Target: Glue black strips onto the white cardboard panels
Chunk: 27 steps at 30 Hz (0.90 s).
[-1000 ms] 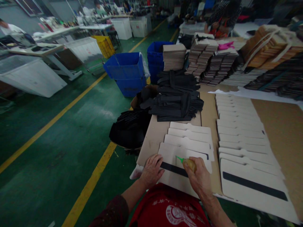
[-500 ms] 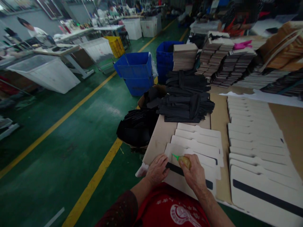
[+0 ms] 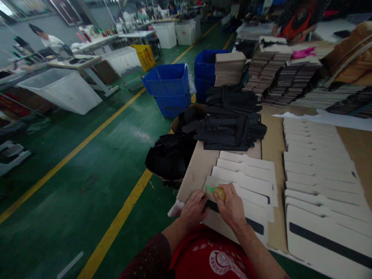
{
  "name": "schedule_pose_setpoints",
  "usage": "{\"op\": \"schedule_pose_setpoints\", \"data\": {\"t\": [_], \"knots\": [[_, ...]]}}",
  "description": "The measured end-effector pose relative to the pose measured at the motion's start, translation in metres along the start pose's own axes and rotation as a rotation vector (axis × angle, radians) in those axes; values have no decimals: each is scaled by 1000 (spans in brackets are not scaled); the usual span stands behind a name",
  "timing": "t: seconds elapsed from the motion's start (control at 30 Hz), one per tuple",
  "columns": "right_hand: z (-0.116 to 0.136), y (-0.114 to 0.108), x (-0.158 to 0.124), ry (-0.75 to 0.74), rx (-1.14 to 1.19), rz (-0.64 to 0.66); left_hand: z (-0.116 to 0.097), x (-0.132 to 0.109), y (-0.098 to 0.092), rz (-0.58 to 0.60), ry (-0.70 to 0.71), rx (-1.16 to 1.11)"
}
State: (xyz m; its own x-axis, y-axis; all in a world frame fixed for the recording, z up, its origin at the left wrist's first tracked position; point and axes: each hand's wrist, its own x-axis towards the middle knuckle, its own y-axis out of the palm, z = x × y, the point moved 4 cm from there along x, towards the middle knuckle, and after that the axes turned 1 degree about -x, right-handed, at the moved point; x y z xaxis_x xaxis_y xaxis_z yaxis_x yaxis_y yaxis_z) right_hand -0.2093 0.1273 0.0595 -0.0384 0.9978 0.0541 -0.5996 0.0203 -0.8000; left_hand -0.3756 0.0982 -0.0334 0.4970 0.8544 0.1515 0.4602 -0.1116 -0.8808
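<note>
My right hand is wrapped round a yellowish squeeze glue bottle with a green nozzle. The nozzle tip is over the left part of the nearest pale panel, close to my left hand; whether it touches cannot be told. My left hand lies at that panel's left edge, fingers laid on it and thumb apart. A black strip runs across the panel beneath my right hand, which covers its middle. Behind lie several more pale panels, overlapping in a row.
Bundles of black strips lie at the table's back left. A second row of overlapping panels is on the right. Stacked boards stand behind. Beside the table are a box of black pieces and blue bins. A co-worker stands across.
My right hand has moved left with the glue bottle, bringing the nozzle nearer my left hand. My left hand stays at the panel's edge. The whole view has shifted slightly.
</note>
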Motion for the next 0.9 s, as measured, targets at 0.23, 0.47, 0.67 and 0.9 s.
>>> {"op": "schedule_pose_setpoints", "data": {"t": [0.23,0.47,0.67,0.9], "knots": [[-27,-25,-16,97,-10,-9,-2,1,-4,16,-9,-4],[-32,-25,-22,115,39,-14,-2,1,-3,3,-18,-7],[-1,1,-5,0,9,-10,-1,1,-3,-10,-3,1],[-19,-15,-21,63,10,-36,0,0,-1,-25,7,13]]}}
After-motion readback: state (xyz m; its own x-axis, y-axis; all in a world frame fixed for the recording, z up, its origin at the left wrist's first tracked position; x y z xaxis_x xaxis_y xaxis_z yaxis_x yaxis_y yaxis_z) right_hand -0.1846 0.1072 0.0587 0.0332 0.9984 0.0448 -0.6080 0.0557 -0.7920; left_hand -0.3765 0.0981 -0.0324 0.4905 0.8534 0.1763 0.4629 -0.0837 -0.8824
